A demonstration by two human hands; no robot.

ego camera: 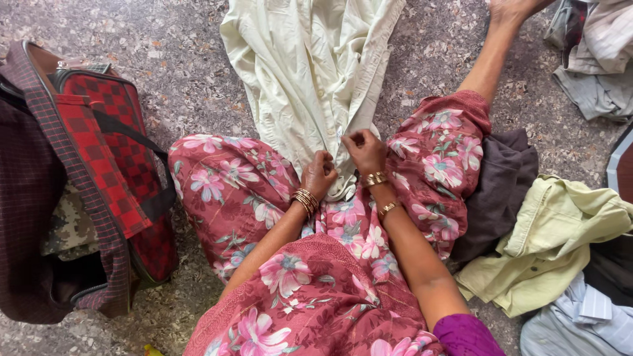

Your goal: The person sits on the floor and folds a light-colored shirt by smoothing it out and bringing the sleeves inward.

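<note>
At the centre of the frame the left hand point(319, 174) is closed in a fist, its fingers bunching the lower edge of a cream shirt point(310, 72); just beside it the right hand point(364, 151) has its fingers curled, pinching the same edge; the shirt spreads from the person's lap up the speckled floor point(178, 59) to the top of the frame; an open red checked bag point(99, 158) lies at the left; a yellow-green garment point(554, 237) lies crumpled at the right.
</note>
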